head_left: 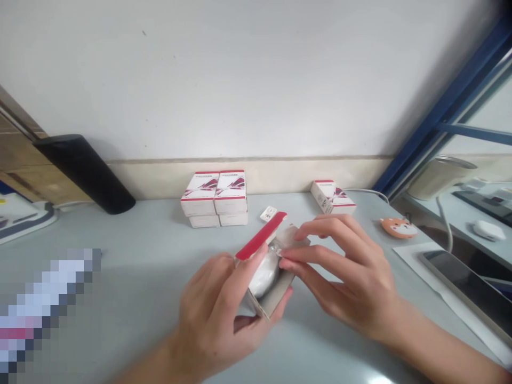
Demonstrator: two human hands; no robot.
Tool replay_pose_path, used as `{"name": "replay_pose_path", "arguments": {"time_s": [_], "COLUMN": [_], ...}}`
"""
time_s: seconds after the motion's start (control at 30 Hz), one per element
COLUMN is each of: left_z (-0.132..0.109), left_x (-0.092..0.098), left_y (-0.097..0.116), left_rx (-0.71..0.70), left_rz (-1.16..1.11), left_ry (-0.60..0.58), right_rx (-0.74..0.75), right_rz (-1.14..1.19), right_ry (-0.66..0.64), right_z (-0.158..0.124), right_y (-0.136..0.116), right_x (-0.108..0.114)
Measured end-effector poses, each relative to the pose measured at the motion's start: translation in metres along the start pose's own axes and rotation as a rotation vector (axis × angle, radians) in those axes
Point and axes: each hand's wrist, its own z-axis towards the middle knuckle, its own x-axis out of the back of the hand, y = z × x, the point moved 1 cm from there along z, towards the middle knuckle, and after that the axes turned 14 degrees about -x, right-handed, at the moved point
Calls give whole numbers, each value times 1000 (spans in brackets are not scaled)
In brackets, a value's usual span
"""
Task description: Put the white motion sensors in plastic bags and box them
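Head view: at 6 o'clock on the grey bench, left hand cradles an opened carton in curled fingers, its red-edged flap raised, while right hand pinches, fingertips pressed together, the clear wrap around a white oval item.

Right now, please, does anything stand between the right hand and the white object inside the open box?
Yes: a clear plastic wrap covers the white object. The right hand has its fingertips on that wrap, near the edge of the open cardboard box.
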Motion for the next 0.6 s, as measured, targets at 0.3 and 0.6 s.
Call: {"name": "replay_pose_path", "arguments": {"time_s": [0.3,0.6], "left_z": [-1,-15], "left_x": [0,3], "left_y": [-2,1], "left_rx": [32,179], "left_rz": [20,10], "left_ry": [8,65], "right_rx": [113,-15], "right_rz": [-35,121], "right_ry": [-57,173], "right_z": [0,2], "right_y": [7,34], "right_x": [0,-11]}}
